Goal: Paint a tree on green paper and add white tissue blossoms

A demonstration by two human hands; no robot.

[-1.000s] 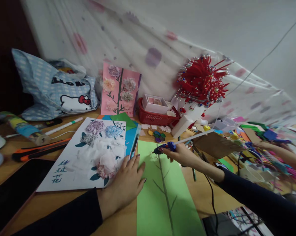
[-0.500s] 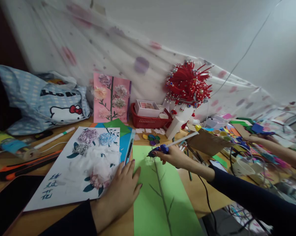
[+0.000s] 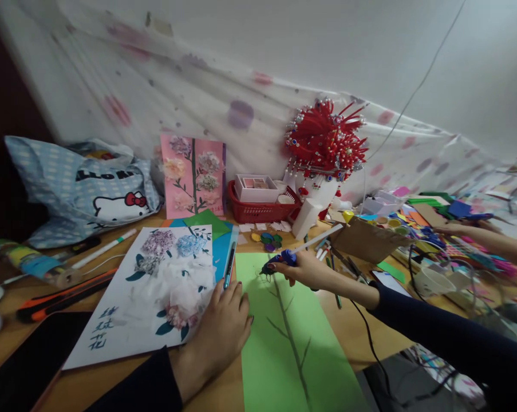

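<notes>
My right hand (image 3: 310,269) grips a blue hot glue gun (image 3: 286,258) with a white glue stick (image 3: 320,237) poking out of its back. Its dark nozzle is low over the upper part of a green sheet (image 3: 262,355), at a small drawn outline; whether it touches cannot be made out. A dark stem with side twigs (image 3: 289,337) runs down this sheet. My left hand (image 3: 224,320) lies flat, fingers stretched out, across the sheet's left edge and beside a white picture (image 3: 121,303) with paper flowers. Near its fingertips is a dark pen (image 3: 229,264).
Behind are a pink flower picture (image 3: 193,200), a red basket (image 3: 253,214) and a red beaded headpiece (image 3: 327,140). An orange-black cutter (image 3: 64,294) and phone (image 3: 39,355) lie left. The gun's black cord (image 3: 372,349) hangs right. Another person's arm (image 3: 481,237) reaches over craft supplies.
The view has shifted slightly. My left hand's thumb has drawn in closer to its fingers. My right hand keeps the glue gun at nearly the same spot over the green sheet.
</notes>
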